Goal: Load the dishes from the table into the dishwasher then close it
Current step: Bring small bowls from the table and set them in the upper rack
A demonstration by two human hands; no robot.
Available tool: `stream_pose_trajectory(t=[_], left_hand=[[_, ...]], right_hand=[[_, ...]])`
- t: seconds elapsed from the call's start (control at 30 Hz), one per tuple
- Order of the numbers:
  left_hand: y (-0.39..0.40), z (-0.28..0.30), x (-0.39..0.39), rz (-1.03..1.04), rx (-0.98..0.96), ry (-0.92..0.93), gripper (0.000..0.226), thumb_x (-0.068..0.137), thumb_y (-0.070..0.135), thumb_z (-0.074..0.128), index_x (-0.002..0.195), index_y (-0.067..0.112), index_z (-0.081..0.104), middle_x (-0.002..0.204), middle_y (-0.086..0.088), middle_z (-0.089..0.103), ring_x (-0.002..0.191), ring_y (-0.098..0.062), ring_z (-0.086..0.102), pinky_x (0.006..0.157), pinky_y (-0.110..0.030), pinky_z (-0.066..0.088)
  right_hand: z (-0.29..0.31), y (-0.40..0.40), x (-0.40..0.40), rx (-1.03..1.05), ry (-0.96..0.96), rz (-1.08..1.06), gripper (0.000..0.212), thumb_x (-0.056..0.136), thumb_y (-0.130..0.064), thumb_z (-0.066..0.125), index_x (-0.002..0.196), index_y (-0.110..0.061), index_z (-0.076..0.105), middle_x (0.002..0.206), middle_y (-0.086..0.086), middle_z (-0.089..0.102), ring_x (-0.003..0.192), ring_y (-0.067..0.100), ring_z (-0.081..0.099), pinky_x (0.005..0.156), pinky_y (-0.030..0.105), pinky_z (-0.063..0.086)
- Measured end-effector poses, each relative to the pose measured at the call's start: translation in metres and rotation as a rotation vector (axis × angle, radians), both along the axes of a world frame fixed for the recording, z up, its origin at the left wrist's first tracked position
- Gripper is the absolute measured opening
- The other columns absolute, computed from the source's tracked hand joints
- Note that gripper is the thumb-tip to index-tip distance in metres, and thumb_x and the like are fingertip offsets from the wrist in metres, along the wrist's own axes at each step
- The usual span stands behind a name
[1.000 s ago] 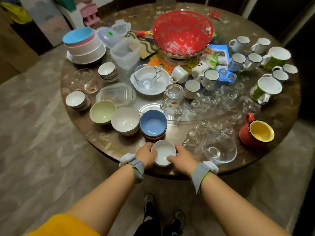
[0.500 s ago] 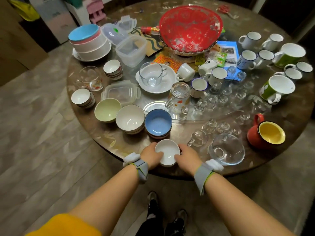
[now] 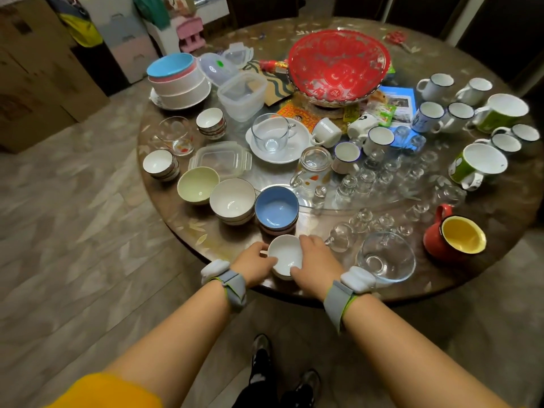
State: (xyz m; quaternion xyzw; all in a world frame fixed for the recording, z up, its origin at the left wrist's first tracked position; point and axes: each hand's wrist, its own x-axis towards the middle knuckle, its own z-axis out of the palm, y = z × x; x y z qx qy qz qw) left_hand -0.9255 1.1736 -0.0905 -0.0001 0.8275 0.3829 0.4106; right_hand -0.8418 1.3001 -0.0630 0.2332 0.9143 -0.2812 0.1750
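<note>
A small white bowl (image 3: 285, 254) sits at the near edge of the round table (image 3: 471, 278). My left hand (image 3: 254, 263) grips its left side and my right hand (image 3: 315, 265) grips its right side, fingers curled round the rim. Just behind it stand a blue bowl (image 3: 276, 209) on a short stack, a white bowl stack (image 3: 232, 201) and a pale green bowl (image 3: 197, 184). The dishwasher is out of view.
A clear glass bowl (image 3: 385, 256) and a red mug with yellow inside (image 3: 454, 234) stand to the right. Several small glasses, mugs, plastic containers (image 3: 242, 94) and a big red basket (image 3: 338, 64) crowd the table. Wood floor lies to the left; boxes stand at far left.
Both hands stay on the small white bowl, with the fingers closing further round its rim. The camera has shifted, so the table sits further right in the view.
</note>
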Motion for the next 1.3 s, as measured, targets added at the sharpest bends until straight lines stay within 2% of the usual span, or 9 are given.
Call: stream_pose_trajectory(t=[0.2, 0.3, 0.4, 0.5, 0.63, 0.8, 0.93, 1.13, 1.3], left_hand=[[0.003, -0.001, 0.013, 0.223, 0.09, -0.288, 0.041, 0.096, 0.014, 0.049, 0.135, 0.012, 0.037, 0.075, -0.012, 0.047, 0.051, -0.018, 0.046, 0.052, -0.029, 0.047], [0.013, -0.004, 0.017, 0.228, 0.106, -0.287, 0.037, 0.099, 0.019, 0.045, 0.136, 0.018, 0.038, 0.105, -0.015, 0.054, 0.072, -0.024, 0.057, 0.073, -0.043, 0.053], [0.017, -0.009, 0.025, 0.263, 0.131, -0.232, 0.03, 0.1, 0.016, 0.042, 0.13, 0.022, 0.038, 0.126, -0.017, 0.049, 0.097, -0.034, 0.057, 0.071, -0.046, 0.053], [0.006, -0.002, 0.035, 0.304, 0.18, -0.235, 0.025, 0.1, 0.016, 0.044, 0.121, 0.026, 0.036, 0.119, -0.016, 0.051, 0.085, -0.029, 0.059, 0.069, -0.046, 0.055], [-0.021, 0.014, 0.034, 0.364, 0.206, -0.187, 0.035, 0.096, 0.015, 0.053, 0.126, 0.02, 0.037, 0.12, -0.015, 0.051, 0.101, -0.037, 0.061, 0.073, -0.053, 0.057], [-0.065, 0.044, 0.017, 0.426, 0.286, -0.182, 0.027, 0.097, 0.023, 0.054, 0.124, 0.017, 0.052, 0.108, -0.017, 0.065, 0.084, -0.024, 0.066, 0.061, -0.033, 0.058], [-0.079, 0.057, -0.006, 0.501, 0.323, -0.182, 0.025, 0.096, 0.025, 0.055, 0.119, 0.015, 0.056, 0.094, -0.011, 0.066, 0.079, -0.02, 0.063, 0.066, -0.031, 0.056], [-0.107, 0.055, -0.07, 0.564, 0.433, -0.131, 0.029, 0.094, 0.027, 0.059, 0.121, 0.015, 0.059, 0.11, -0.011, 0.068, 0.093, -0.022, 0.065, 0.069, -0.03, 0.055], [-0.147, 0.049, -0.162, 0.6, 0.449, -0.052, 0.026, 0.095, 0.033, 0.057, 0.113, 0.015, 0.062, 0.093, -0.005, 0.069, 0.078, -0.016, 0.064, 0.061, -0.027, 0.05]], right_hand=[[-0.014, 0.0, 0.006, -0.209, -0.023, -0.234, 0.075, 0.084, -0.026, 0.064, 0.147, -0.012, 0.024, 0.143, 0.012, 0.037, 0.129, 0.031, 0.041, 0.101, 0.034, 0.038], [-0.023, 0.001, 0.007, -0.489, -0.081, -0.426, 0.054, 0.085, -0.023, 0.059, 0.134, -0.012, 0.04, 0.125, 0.015, 0.055, 0.108, 0.031, 0.056, 0.096, 0.046, 0.049], [-0.03, -0.002, 0.013, -0.533, -0.076, -0.452, 0.041, 0.087, -0.021, 0.054, 0.126, -0.014, 0.043, 0.122, 0.015, 0.054, 0.111, 0.036, 0.054, 0.088, 0.05, 0.054], [-0.024, -0.003, 0.016, -0.507, -0.029, -0.421, 0.032, 0.09, -0.023, 0.048, 0.12, -0.013, 0.044, 0.119, 0.016, 0.056, 0.109, 0.036, 0.055, 0.089, 0.051, 0.052], [-0.014, -0.011, 0.009, -0.476, 0.075, -0.325, 0.019, 0.091, -0.025, 0.047, 0.109, -0.018, 0.045, 0.109, 0.011, 0.057, 0.099, 0.031, 0.058, 0.085, 0.048, 0.053], [0.01, -0.053, -0.02, -0.517, 0.195, -0.21, 0.032, 0.089, -0.02, 0.05, 0.12, -0.016, 0.055, 0.118, 0.009, 0.047, 0.101, 0.028, 0.054, 0.09, 0.046, 0.051], [0.027, -0.067, -0.042, -0.518, 0.212, -0.143, 0.032, 0.086, -0.021, 0.054, 0.118, -0.017, 0.057, 0.114, 0.007, 0.048, 0.1, 0.026, 0.055, 0.092, 0.035, 0.047], [0.049, -0.091, -0.106, -0.519, 0.279, -0.1, 0.046, 0.084, -0.04, 0.061, 0.126, -0.021, 0.058, 0.118, 0.006, 0.053, 0.104, 0.024, 0.057, 0.093, 0.043, 0.05], [0.052, -0.136, -0.197, -0.568, 0.319, -0.109, 0.053, 0.068, -0.062, 0.057, 0.109, -0.029, 0.062, 0.108, 0.001, 0.062, 0.096, 0.021, 0.064, 0.086, 0.047, 0.054]])
